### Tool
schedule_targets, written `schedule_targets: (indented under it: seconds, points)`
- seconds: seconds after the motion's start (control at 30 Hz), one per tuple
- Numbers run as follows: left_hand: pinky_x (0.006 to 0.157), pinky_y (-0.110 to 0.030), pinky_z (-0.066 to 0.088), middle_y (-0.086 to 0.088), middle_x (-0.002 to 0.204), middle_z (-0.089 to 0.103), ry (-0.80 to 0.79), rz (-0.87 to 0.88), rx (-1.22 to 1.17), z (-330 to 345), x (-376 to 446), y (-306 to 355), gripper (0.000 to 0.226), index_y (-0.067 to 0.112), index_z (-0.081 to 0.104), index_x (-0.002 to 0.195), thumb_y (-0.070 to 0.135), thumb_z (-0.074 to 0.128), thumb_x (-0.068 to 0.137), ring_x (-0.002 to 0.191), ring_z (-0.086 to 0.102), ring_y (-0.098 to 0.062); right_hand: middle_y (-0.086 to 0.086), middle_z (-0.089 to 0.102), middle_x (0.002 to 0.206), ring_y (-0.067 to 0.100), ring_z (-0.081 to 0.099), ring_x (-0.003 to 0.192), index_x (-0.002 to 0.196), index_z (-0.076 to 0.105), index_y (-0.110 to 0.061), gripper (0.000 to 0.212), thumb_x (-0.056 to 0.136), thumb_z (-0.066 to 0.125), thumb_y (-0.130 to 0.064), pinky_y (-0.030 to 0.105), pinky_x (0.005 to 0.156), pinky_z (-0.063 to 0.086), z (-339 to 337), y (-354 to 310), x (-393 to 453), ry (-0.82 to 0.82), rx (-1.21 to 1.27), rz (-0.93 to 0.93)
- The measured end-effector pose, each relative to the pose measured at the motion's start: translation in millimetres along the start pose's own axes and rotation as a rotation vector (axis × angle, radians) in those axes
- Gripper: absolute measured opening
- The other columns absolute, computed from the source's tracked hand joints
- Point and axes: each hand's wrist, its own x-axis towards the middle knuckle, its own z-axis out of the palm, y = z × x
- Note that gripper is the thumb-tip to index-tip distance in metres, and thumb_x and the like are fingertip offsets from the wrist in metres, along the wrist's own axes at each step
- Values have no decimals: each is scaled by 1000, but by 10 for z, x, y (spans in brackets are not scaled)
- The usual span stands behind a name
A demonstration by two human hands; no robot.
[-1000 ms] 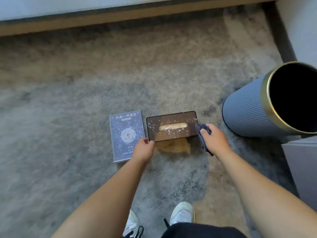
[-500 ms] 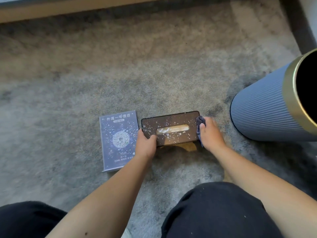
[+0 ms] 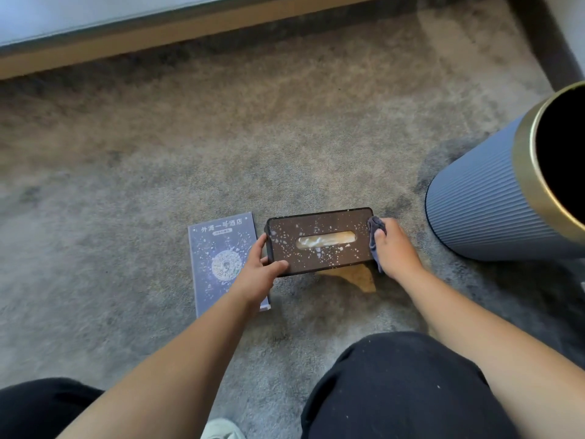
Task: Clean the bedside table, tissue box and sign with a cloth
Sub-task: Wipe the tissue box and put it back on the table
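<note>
The tissue box (image 3: pixel 319 240) sits on the carpet (image 3: pixel 126 185) between the sign (image 3: pixel 221 248) on its left and the bin (image 3: pixel 481 210) to the right, its dark lid covered in pale specks; the left hand (image 3: pixel 258 274) grips its near-left corner, fingers (image 3: pixel 260 245) curled round the end, while the right hand (image 3: pixel 394 248) pinches the cloth (image 3: pixel 376 228) against the right end. A wipe across the lid would likely sweep specks onto the carpet or the sign just beside it. Pressing hard on soft pile could tip the box or drag the tissue (image 3: pixel 326 239) in the slot.
</note>
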Motion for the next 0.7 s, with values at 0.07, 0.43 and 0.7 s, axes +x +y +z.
schedule_targets:
  seconds: [0.07, 0.43, 0.7]
  points:
    - [77, -22, 42, 1, 112, 63, -40, 35, -27, -19, -48, 47, 75, 45, 28, 145, 13, 66, 89, 98, 66, -8, 12, 54, 117, 26, 50, 92, 119, 46, -18, 26, 101, 30, -29, 35, 74, 37, -30, 16, 4, -22, 20, 26]
    - [94, -36, 50, 0, 117, 67, -71, 105, 111, 53, -207, 127, 73, 27, 45, 133, 43, 76, 70, 101, 67, -12, 1, 55, 113, 19, 52, 99, 121, 54, -24, 28, 95, 45, -31, 25, 70, 36, -487, -442, -157, 135, -76, -305]
    - [78, -27, 48, -10, 110, 68, -83, 163, 71, 107, -208, 217, 51, 20, 53, 126, 21, 75, 80, 92, 67, -15, 7, 59, 109, 26, 55, 101, 117, 62, -18, 27, 91, 58, -24, 37, 87, 45, -188, -1350, -410, 0, -170, -852]
